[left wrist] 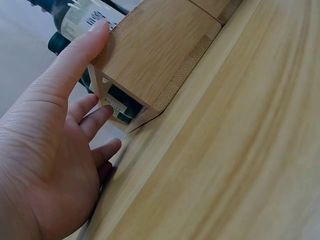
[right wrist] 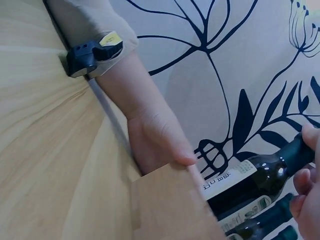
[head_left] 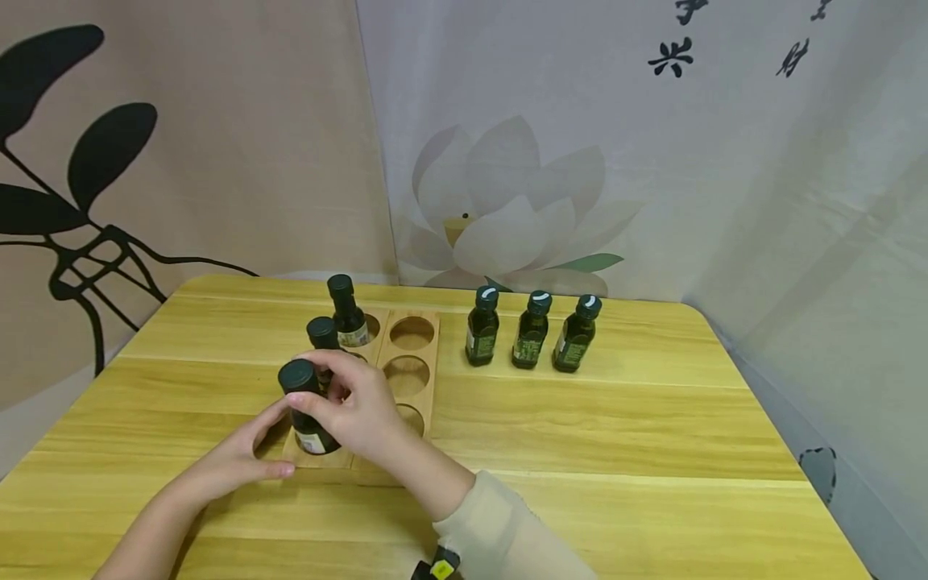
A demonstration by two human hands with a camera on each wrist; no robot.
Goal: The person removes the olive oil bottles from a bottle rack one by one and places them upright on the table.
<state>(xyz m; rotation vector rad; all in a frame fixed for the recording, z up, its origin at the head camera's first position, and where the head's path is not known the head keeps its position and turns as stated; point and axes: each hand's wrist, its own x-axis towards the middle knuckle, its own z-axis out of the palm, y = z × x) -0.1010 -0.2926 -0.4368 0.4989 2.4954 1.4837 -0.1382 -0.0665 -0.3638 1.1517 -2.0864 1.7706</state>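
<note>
My right hand pinches the neck of a dark green glass bottle with a black cap and pale label. That bottle stands tilted at the front-left hole of a wooden rack. Behind it, two similar bottles, a middle one and a far one, stand in the rack's left row. My left hand is at the rack's front-left corner, its thumb against the front face and its other fingers loosely extended along the left side. Round holes in the right row hold no bottles.
Right of the rack, three more dark bottles stand in a row on the table: a left one, a middle one and a right one. A printed cloth backdrop hangs behind the wooden table.
</note>
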